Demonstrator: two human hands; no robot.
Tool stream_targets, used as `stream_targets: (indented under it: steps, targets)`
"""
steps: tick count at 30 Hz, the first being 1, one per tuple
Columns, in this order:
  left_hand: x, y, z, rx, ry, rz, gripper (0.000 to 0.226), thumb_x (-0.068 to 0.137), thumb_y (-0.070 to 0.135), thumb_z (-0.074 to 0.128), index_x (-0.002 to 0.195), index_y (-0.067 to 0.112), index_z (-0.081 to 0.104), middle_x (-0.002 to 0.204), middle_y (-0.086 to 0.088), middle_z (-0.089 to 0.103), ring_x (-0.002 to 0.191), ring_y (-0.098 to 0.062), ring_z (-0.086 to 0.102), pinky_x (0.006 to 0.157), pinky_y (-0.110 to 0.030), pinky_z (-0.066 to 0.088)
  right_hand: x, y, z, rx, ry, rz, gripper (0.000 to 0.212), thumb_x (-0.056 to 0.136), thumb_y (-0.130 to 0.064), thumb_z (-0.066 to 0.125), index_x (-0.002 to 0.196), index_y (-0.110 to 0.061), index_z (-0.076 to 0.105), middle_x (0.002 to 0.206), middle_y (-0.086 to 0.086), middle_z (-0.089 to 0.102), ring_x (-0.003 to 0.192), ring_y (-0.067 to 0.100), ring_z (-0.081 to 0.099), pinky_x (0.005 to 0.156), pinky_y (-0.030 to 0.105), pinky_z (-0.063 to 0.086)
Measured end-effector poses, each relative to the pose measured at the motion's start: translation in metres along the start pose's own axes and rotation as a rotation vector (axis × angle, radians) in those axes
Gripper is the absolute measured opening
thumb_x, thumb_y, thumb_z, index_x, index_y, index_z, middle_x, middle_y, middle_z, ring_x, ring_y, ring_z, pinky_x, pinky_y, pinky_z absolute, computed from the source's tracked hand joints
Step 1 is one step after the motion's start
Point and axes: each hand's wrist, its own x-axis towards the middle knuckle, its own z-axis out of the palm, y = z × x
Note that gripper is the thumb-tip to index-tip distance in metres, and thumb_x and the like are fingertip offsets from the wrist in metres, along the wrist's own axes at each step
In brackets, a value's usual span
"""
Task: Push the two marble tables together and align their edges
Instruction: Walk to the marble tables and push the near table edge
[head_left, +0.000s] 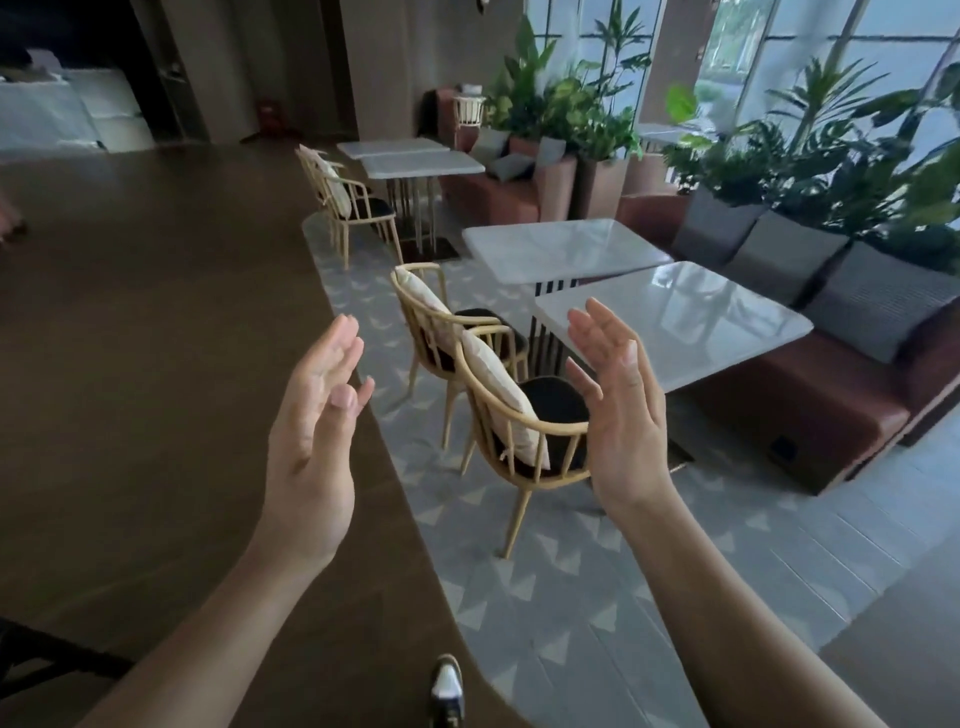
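Hands were both up in mid-air, palms facing each other, fingers spread, gripping nothing: left hand (317, 415) over the dark wood floor, right hand (618, 400) just in front of the near marble table (691, 317). Far marble table (561, 249) sat behind the near marble table w/ a narrow gap, edges offset. Two wooden chairs (509, 415) stood left of the near marble table; brown sofa (810, 405) ran along its right.

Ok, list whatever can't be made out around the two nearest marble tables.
- Near table: base hidden by chair and right hand, head view.
- Far table: base mostly hidden behind the near tabletop.
- Gap between the tabletops: unclear, edges overlap in view.
- Left hand hides nothing relevant.
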Motion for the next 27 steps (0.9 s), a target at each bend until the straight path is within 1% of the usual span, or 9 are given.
stream_targets:
  steps: [5,10,13,16,19,22,24,27]
  targets:
    - [0.142,-0.103,-0.038,0.011,-0.009,-0.003,0.060,0.096,0.073,0.055,0.147,0.042,0.049,0.163,0.010,0.047,0.154,-0.014,0.042,0.123,-0.049,0.040,0.139,0.103,0.069,0.010,0.019,-0.006,0.062,0.091,-0.085,0.051,0.138,-0.047,0.062,0.151,-0.006,0.064,0.147,0.015,0.054,0.127,0.060,0.033]
    - [0.286,-0.178,-0.083,0.027,-0.018,-0.012,0.061,0.096,0.073,0.054,0.148,0.043,0.047,0.163,0.012,0.047,0.154,-0.014,0.041,0.123,-0.051,0.040,0.281,0.169,0.144,0.008,0.009,0.010,0.058,0.089,-0.087,0.051,0.134,-0.053,0.063,0.151,-0.009,0.064,0.147,0.012,0.054,0.126,0.059,0.035]
    - [0.365,-0.230,-0.111,0.027,-0.024,-0.009,0.056,0.097,0.073,0.052,0.148,0.048,0.048,0.163,0.014,0.047,0.155,-0.014,0.041,0.123,-0.054,0.039,0.359,0.211,0.184,0.007,-0.007,0.017,0.055,0.089,-0.087,0.051,0.132,-0.057,0.064,0.150,-0.012,0.064,0.147,0.011,0.054,0.128,0.058,0.033]
    - [0.445,-0.294,-0.140,0.013,-0.036,-0.007,0.056,0.097,0.072,0.053,0.148,0.050,0.049,0.163,0.014,0.046,0.155,-0.014,0.041,0.123,-0.054,0.039,0.434,0.265,0.224,-0.001,0.029,0.005,0.057,0.090,-0.086,0.051,0.135,-0.053,0.063,0.150,-0.010,0.064,0.147,0.013,0.054,0.128,0.058,0.033]
    - [0.522,-0.363,-0.169,-0.016,-0.074,-0.011,0.056,0.096,0.073,0.054,0.148,0.052,0.049,0.163,0.015,0.046,0.155,-0.014,0.040,0.123,-0.057,0.037,0.502,0.328,0.267,-0.033,0.061,-0.001,0.059,0.091,-0.086,0.049,0.137,-0.051,0.061,0.150,-0.012,0.064,0.146,0.011,0.054,0.127,0.056,0.036]
    - [0.607,-0.428,-0.202,-0.035,-0.123,-0.008,0.057,0.096,0.074,0.053,0.149,0.052,0.047,0.165,0.013,0.045,0.156,-0.014,0.039,0.123,-0.055,0.037,0.575,0.385,0.315,-0.067,0.098,-0.007,0.061,0.092,-0.086,0.047,0.139,-0.049,0.060,0.151,-0.013,0.062,0.147,0.010,0.054,0.126,0.054,0.038]
    - [0.675,-0.471,-0.226,-0.068,-0.153,-0.019,0.059,0.096,0.074,0.054,0.150,0.050,0.046,0.165,0.012,0.044,0.156,-0.014,0.039,0.123,-0.054,0.038,0.633,0.420,0.348,-0.095,0.143,-0.009,0.059,0.092,-0.086,0.046,0.139,-0.051,0.059,0.152,-0.013,0.062,0.147,0.010,0.053,0.127,0.054,0.037]
    - [0.757,-0.517,-0.241,-0.084,-0.197,-0.027,0.061,0.095,0.074,0.054,0.150,0.048,0.046,0.164,0.014,0.045,0.156,-0.014,0.039,0.123,-0.056,0.037,0.700,0.454,0.377,-0.123,0.182,0.003,0.055,0.092,-0.086,0.046,0.137,-0.056,0.059,0.151,-0.017,0.061,0.147,0.008,0.053,0.127,0.053,0.037]
